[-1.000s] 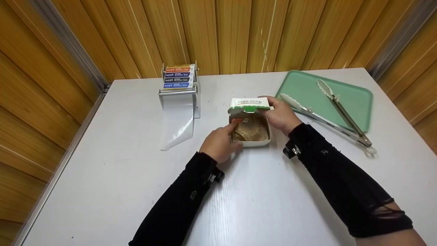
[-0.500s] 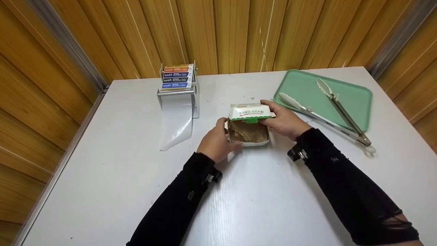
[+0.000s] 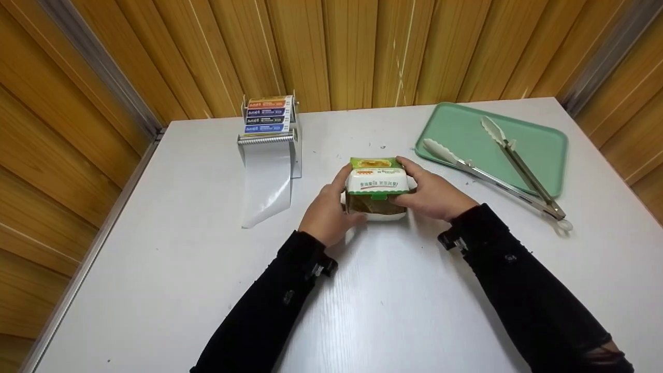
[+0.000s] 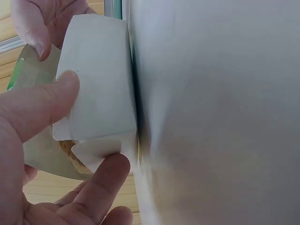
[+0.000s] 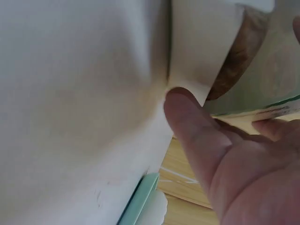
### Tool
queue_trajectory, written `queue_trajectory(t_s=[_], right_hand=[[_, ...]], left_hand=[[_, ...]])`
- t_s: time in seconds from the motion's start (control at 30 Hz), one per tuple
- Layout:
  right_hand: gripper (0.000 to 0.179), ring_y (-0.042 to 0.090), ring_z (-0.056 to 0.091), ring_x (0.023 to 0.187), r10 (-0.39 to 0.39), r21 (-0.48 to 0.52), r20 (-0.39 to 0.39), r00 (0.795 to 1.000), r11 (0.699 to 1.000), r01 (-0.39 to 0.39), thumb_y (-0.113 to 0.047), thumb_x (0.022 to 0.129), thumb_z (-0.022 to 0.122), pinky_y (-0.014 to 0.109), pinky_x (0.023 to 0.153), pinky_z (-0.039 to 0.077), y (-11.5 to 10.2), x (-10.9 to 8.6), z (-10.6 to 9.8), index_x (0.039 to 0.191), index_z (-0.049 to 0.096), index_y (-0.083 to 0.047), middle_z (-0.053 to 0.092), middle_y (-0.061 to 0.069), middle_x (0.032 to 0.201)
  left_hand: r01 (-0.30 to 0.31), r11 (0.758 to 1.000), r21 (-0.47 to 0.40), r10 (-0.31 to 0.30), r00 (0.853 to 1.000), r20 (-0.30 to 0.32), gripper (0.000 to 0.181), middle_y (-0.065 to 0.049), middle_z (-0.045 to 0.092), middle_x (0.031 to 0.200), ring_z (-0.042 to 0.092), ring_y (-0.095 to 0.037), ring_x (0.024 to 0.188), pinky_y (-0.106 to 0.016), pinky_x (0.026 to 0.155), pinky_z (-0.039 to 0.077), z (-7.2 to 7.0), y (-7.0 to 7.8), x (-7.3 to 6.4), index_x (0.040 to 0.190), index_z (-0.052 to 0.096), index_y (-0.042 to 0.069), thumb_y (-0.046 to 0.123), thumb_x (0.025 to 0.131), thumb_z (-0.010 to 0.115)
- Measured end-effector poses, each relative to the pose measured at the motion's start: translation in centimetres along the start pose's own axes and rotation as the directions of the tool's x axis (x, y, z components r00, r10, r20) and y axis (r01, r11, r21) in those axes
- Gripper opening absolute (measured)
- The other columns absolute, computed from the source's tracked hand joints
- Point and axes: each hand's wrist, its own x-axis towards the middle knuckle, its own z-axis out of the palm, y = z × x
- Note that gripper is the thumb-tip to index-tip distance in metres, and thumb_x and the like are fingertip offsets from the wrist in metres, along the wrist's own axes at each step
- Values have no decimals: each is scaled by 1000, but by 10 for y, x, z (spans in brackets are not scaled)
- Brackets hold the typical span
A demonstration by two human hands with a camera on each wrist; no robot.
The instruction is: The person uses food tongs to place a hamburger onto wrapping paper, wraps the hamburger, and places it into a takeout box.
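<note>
A white and green cardboard burger box (image 3: 378, 180) sits on the table with its hinged lid tilted partly down. Through the front gap shows a brown paper wrap (image 3: 374, 204). My left hand (image 3: 327, 212) grips the box's left side, and in the left wrist view its thumb (image 4: 65, 96) presses the front wall of the base. Around the right side of the lid, my right hand (image 3: 432, 191) has its thumb at the lid's front edge and a finger by its top. In the right wrist view the brown wrap (image 5: 239, 56) shows between base and lid.
At the back left stands a metal label dispenser (image 3: 269, 116) with a white strip (image 3: 267, 181) hanging onto the table (image 3: 171, 259). On the right lies a green tray (image 3: 544, 140), with spread metal tongs (image 3: 510, 194) partly on it. A wood-patterned wall (image 3: 352, 52) rises behind.
The lid has swung down toward the front, covering most of the brown wrap. My left fingers have left the box's inside and now lie along its left side. My right hand came forward with the lid.
</note>
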Motion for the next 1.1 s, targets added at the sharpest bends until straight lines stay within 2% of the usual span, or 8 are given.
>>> queue_trajectory(t_s=[0.1,0.17,0.33,0.4,0.57,0.77,0.97,1.1], right_hand=[[104,32,50,135,-3,8,-6,1000,1000,3,-34,90,78,54,119,36,0,-4,4,171,14,-29,44,18,164],[107,32,54,131,-5,31,3,1000,1000,4,-35,88,81,53,117,38,1,-7,6,170,14,-30,42,17,165],[114,32,50,137,26,59,16,1000,998,-27,-38,87,85,57,123,33,1,-14,12,171,9,-27,36,15,169],[116,31,46,140,35,50,8,999,998,-35,-36,86,86,58,125,30,0,-16,15,171,8,-25,41,14,165],[121,30,52,136,13,26,-9,1000,1000,-13,-23,84,89,56,123,36,1,-16,23,171,5,-24,46,16,162],[107,32,47,145,-5,17,-78,997,1000,6,-17,89,83,56,126,32,1,-14,29,170,13,-20,40,14,167],[101,30,53,139,26,26,-98,995,999,-23,-17,92,80,52,122,38,-3,-13,33,170,16,-18,41,15,166],[99,34,39,153,34,-11,-127,991,999,-36,-20,92,80,56,128,28,-7,-14,35,170,20,-20,40,18,167]], left_hand=[[13,1000,6,-13,1000,1,109,-12,62,141,65,-21,112,-41,97,56,0,1,-1,167,20,43,24,86,89],[18,1000,13,-18,1000,5,105,-11,62,141,65,-22,117,-42,100,55,1,2,-1,166,23,41,24,86,89],[14,999,45,-15,1000,14,94,-12,60,145,63,-24,124,-43,106,53,1,5,-2,165,34,34,26,87,87],[13,998,58,-14,1000,12,91,-12,59,148,62,-24,127,-43,108,52,1,6,-1,164,36,33,26,88,87],[21,997,69,-22,1000,10,89,-10,59,148,62,-21,123,-42,106,52,2,5,-2,163,37,34,28,89,86],[18,998,65,-17,1000,-4,87,-10,61,140,63,-20,111,-41,100,55,2,4,-2,163,38,33,29,90,85],[16,998,56,-15,1000,-15,87,-12,62,141,65,-23,118,-42,105,54,2,2,-2,163,39,30,30,90,85],[22,999,45,-22,1000,-15,86,-13,61,144,65,-26,123,-43,108,53,1,2,-1,163,39,31,30,90,85]])
